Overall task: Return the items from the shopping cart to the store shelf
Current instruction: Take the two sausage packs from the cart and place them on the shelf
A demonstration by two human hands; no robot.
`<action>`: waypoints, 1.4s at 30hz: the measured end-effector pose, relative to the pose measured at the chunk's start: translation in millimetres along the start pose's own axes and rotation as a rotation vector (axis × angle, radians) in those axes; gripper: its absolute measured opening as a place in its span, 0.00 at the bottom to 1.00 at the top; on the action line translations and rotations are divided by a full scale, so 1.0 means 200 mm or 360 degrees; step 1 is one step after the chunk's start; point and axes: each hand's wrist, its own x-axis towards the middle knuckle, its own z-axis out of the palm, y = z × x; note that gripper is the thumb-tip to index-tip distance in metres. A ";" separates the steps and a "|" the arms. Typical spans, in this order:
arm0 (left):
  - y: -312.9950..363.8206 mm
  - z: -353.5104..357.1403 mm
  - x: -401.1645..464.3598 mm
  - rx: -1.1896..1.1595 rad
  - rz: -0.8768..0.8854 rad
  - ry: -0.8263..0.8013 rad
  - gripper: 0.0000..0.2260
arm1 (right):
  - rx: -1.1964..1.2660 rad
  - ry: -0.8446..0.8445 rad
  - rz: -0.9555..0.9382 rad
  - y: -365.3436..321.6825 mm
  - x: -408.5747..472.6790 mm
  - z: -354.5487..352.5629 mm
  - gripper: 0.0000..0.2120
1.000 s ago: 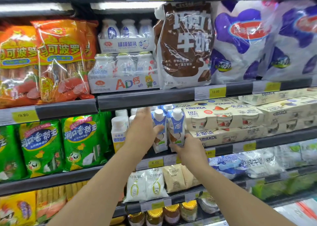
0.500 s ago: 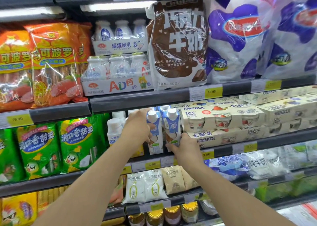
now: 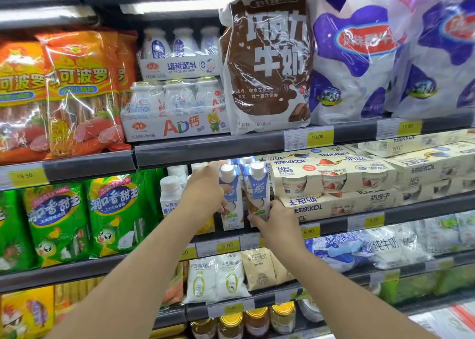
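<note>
The left carton (image 3: 230, 197) is clasped by the left hand (image 3: 205, 192), the right carton (image 3: 257, 192) by the right hand (image 3: 277, 223), on the shelf (image 3: 341, 221)

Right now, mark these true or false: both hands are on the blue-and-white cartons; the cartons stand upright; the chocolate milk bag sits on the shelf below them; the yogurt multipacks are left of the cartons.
1. Left hand and right hand each touch a blue-and-white carton: true.
2. The cartons stand upright: true.
3. The chocolate milk bag sits on the shelf below: false; it is on the shelf above.
4. The yogurt multipacks are left of the cartons: false; they are on the right.
</note>
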 end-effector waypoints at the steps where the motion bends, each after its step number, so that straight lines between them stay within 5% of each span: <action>1: 0.00 0.00 -0.01 -0.0018 0.0011 0.0005 0.23 | 0.0011 0.0005 -0.0012 0.01 -0.01 0.00 0.17; 9: -0.20 -0.13 -0.12 0.0456 0.0363 0.0264 0.34 | 0.0364 0.0078 -0.0060 0.09 -0.15 -0.03 0.20; 19: -0.25 -0.14 -0.01 0.0691 0.0163 -0.0019 0.31 | 0.0330 -0.0007 -0.0179 0.08 -0.20 0.01 0.13; 28: -0.22 -0.12 0.03 0.0247 -0.0043 -0.0166 0.29 | 0.0333 -0.0001 -0.0133 0.15 -0.18 0.02 0.13; 34: -0.22 -0.13 0.02 0.0248 -0.0011 -0.0133 0.30 | 0.0308 -0.0030 -0.0119 0.14 -0.18 0.03 0.14; 42: -0.39 -0.25 -0.05 0.0754 0.0106 0.0212 0.43 | 0.0295 -0.0022 -0.0151 0.12 -0.17 0.02 0.13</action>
